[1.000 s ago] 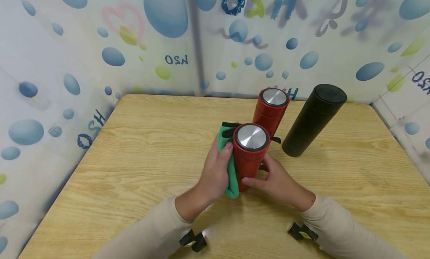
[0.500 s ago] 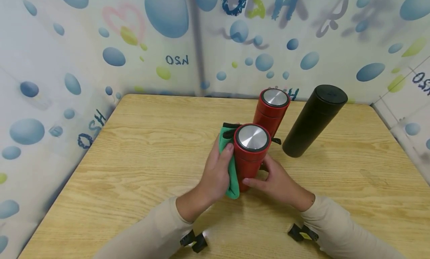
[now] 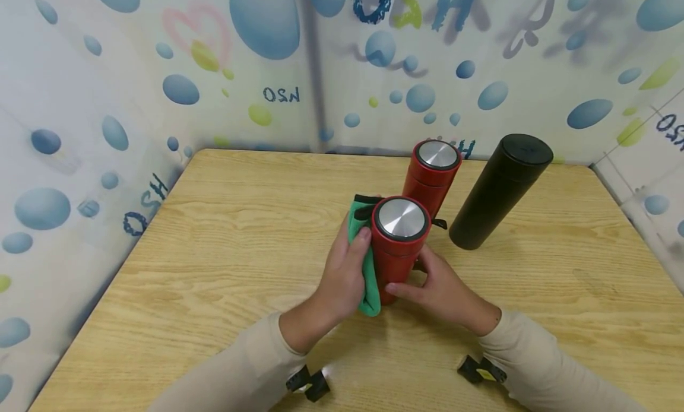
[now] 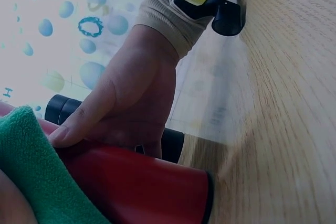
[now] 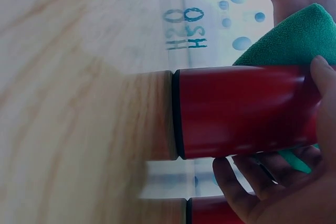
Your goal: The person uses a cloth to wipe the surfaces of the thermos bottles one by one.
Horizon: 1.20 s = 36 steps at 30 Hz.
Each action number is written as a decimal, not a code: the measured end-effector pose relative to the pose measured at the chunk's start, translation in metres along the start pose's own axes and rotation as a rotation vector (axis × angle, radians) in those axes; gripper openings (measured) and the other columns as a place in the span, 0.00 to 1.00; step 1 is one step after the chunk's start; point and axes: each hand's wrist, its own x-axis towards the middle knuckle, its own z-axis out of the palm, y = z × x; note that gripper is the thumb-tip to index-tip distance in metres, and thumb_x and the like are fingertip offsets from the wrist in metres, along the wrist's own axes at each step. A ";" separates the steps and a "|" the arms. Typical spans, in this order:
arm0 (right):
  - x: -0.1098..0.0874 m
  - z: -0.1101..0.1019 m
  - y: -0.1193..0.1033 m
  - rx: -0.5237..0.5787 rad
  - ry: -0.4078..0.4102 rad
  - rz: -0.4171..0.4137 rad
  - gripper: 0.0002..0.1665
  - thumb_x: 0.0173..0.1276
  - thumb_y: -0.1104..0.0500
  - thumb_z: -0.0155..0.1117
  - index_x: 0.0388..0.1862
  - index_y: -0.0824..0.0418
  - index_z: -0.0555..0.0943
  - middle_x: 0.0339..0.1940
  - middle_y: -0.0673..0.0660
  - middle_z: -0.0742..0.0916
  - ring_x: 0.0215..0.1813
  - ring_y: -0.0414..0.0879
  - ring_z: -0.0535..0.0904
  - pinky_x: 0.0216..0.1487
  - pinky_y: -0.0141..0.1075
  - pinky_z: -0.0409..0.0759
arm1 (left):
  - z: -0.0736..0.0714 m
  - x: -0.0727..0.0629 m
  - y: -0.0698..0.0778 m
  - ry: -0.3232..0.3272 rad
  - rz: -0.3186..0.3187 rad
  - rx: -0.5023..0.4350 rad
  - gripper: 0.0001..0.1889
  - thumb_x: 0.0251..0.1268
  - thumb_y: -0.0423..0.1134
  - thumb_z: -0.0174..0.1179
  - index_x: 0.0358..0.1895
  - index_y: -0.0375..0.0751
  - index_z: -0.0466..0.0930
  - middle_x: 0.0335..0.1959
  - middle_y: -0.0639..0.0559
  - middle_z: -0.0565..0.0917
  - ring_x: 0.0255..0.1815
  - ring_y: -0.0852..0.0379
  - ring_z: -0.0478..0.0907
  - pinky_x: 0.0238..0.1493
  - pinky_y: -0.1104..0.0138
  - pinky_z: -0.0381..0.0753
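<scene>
In the head view a red thermos bottle with a brushed-metal lid top stands upright between both hands, its base right at the tabletop in the wrist views. My left hand presses a folded green cloth with black edging against the bottle's left side, thumb in front. Low on the opposite side, my right hand grips the bottle, thumb across its front. In the right wrist view several right-hand fingers curl beneath the red body. Part of the cloth is hidden behind the bottle.
A second red thermos bottle stands just behind the held one. To its right rises a taller black bottle. The wooden table meets a wall with printed bubbles. Small black devices sit at the sleeves.
</scene>
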 end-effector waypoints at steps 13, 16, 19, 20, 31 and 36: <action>0.000 -0.001 0.001 -0.022 0.009 -0.006 0.43 0.62 0.57 0.74 0.73 0.50 0.63 0.69 0.51 0.77 0.66 0.48 0.75 0.61 0.50 0.78 | -0.002 0.002 0.002 -0.013 -0.011 -0.008 0.22 0.79 0.42 0.33 0.70 0.43 0.60 0.63 0.47 0.73 0.65 0.53 0.69 0.68 0.53 0.71; 0.001 -0.002 0.000 -0.020 0.012 -0.011 0.44 0.61 0.57 0.74 0.73 0.50 0.63 0.69 0.51 0.77 0.67 0.48 0.75 0.61 0.51 0.78 | -0.003 0.004 0.003 -0.013 -0.002 -0.009 0.22 0.80 0.43 0.33 0.71 0.42 0.60 0.63 0.47 0.73 0.65 0.53 0.70 0.68 0.53 0.72; 0.001 -0.001 0.001 -0.016 0.011 -0.007 0.44 0.61 0.57 0.75 0.73 0.50 0.63 0.69 0.51 0.77 0.66 0.48 0.75 0.61 0.50 0.79 | -0.004 0.005 0.005 0.002 0.009 -0.023 0.24 0.79 0.42 0.33 0.72 0.40 0.61 0.64 0.44 0.74 0.65 0.52 0.70 0.69 0.54 0.72; 0.001 -0.001 0.001 -0.015 0.009 -0.005 0.44 0.61 0.58 0.74 0.73 0.51 0.63 0.69 0.52 0.77 0.66 0.49 0.75 0.61 0.51 0.78 | -0.005 0.005 0.005 0.007 0.014 -0.031 0.24 0.79 0.42 0.32 0.73 0.40 0.61 0.65 0.44 0.74 0.66 0.52 0.70 0.69 0.55 0.71; 0.000 0.000 0.001 -0.003 0.006 0.010 0.43 0.61 0.58 0.74 0.72 0.52 0.64 0.68 0.53 0.77 0.68 0.52 0.74 0.62 0.55 0.76 | -0.009 0.004 0.013 0.065 0.104 -0.113 0.26 0.77 0.41 0.32 0.74 0.39 0.60 0.67 0.42 0.74 0.66 0.51 0.73 0.68 0.60 0.75; 0.001 0.000 0.001 -0.003 0.001 0.011 0.42 0.62 0.57 0.73 0.73 0.52 0.64 0.69 0.53 0.77 0.68 0.52 0.73 0.62 0.55 0.76 | -0.010 0.005 0.014 0.032 0.045 -0.072 0.24 0.80 0.40 0.35 0.75 0.44 0.61 0.70 0.49 0.72 0.68 0.53 0.71 0.69 0.60 0.73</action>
